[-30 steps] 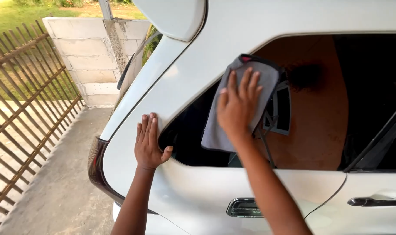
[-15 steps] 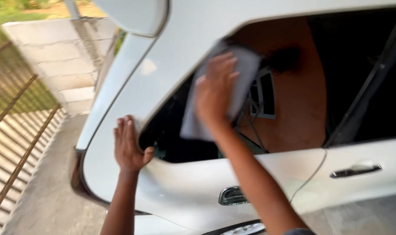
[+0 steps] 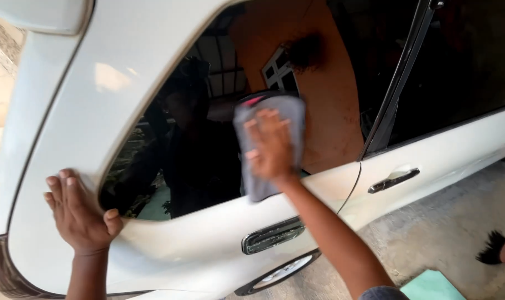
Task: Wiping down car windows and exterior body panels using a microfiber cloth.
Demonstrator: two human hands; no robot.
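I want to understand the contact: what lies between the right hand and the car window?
In the head view, a grey cloth lies between the right hand and the dark rear side window, pressed flat against the glass.

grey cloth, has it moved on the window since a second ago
Yes. The grey cloth under the right hand has slid down the rear side window, from the top edge of the glass to near its bottom edge, just above the white body panel.
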